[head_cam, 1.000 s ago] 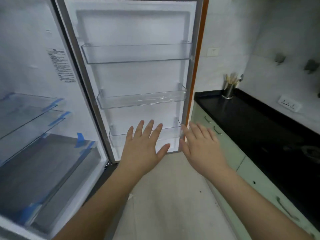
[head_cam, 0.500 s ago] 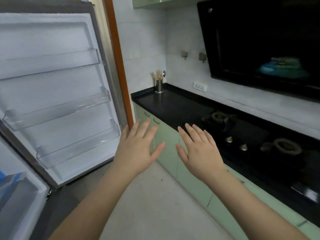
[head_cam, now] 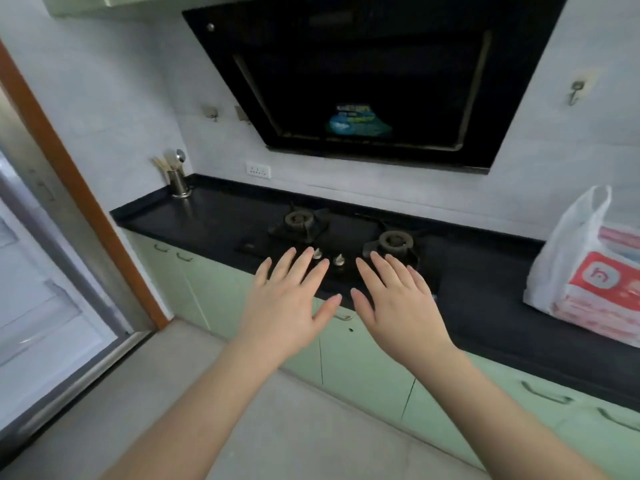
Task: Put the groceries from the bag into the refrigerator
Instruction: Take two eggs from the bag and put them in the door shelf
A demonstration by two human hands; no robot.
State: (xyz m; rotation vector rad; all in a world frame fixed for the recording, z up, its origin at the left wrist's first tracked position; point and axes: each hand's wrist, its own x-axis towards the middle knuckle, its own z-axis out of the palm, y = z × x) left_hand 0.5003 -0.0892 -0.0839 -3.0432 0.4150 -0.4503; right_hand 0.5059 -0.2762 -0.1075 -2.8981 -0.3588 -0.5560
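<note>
A white plastic grocery bag [head_cam: 568, 251] stands on the black counter [head_cam: 485, 289] at the far right, with red-and-white packages showing through it. My left hand [head_cam: 287, 299] and my right hand [head_cam: 398, 303] hover side by side, palms down, fingers straight and spread, empty, in front of the gas hob. The bag is well to the right of both hands. The open refrigerator door [head_cam: 45, 306] shows at the left edge; the fridge interior is out of view.
A two-burner gas hob [head_cam: 346, 237] sits in the counter under a black range hood [head_cam: 367, 74]. A metal utensil holder [head_cam: 178, 181] stands at the counter's left end. Green cabinets [head_cam: 367, 368] run below. An orange door frame [head_cam: 79, 195] is beside the fridge door.
The view has swung right, from the open fridge to the counter and hob. The grocery bag has come into view at the right. Both hands stay spread and empty.
</note>
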